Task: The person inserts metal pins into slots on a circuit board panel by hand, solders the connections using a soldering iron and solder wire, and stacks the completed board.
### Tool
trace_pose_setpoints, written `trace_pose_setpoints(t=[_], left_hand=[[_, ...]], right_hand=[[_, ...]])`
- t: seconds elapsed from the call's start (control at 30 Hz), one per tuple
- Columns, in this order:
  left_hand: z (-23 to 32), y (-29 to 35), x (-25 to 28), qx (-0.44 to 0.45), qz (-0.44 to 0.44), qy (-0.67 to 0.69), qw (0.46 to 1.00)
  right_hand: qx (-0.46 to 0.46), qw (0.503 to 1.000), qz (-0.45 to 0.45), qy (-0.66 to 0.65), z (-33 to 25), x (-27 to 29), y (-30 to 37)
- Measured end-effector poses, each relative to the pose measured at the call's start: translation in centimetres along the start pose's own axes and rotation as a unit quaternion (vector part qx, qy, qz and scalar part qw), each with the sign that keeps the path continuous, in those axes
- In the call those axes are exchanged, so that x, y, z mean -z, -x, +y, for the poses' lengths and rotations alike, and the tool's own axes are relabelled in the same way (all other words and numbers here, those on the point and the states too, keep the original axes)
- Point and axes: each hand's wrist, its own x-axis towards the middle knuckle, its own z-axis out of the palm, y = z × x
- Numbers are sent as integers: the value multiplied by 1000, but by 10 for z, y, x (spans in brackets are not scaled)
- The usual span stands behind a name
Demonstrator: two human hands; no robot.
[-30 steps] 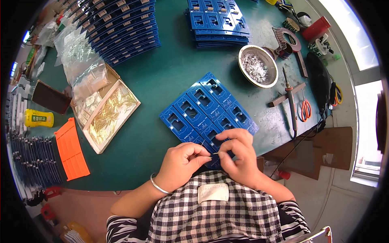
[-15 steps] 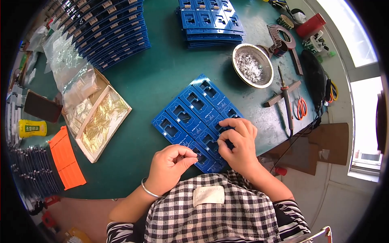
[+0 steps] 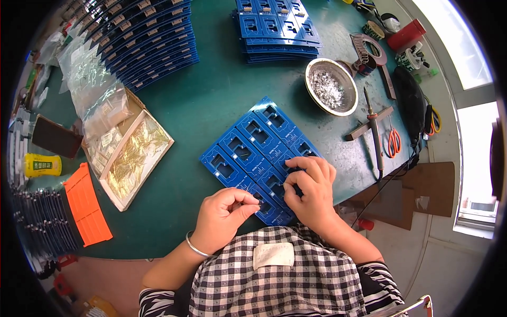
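A blue circuit board panel [image 3: 243, 149] with several rectangular cutouts lies at a slant on the table, close to my body. Over its near left edge, my left hand [image 3: 224, 215] is closed, thumb and forefinger pinched; whatever small thing they hold is too tiny to name. My right hand [image 3: 311, 187] rests on the panel's right side with curled fingers. Its thumb and fingertips press at the board, and I cannot make out anything between them. Thin wire-like pins show on the panel beside my left fingertips.
Left of the panel stands an open box [image 3: 163, 141] of thin gold-coloured pins. A metal bowl [image 3: 343, 108] with silvery bits, a soldering iron [image 3: 374, 132] and orange-handled scissors [image 3: 394, 141] lie right. Board stacks [image 3: 280, 45] stand at the back; an orange plastic piece [image 3: 88, 208] lies left.
Both hands keep nearly the same pose on the panel. The whole view has shifted very slightly; nothing is visibly taken up or let go.
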Motion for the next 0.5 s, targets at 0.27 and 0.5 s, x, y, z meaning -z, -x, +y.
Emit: trace_pose_setpoints(t=[0.27,0.5], left_hand=[[-1,0,1,-4,1,-7,1000],[0,1,3,-1,-13,-11,1000]], right_hand=[[3,1000,-8,-1,-2,-1,-2],[6,1000,17,6,-1,-6,1]])
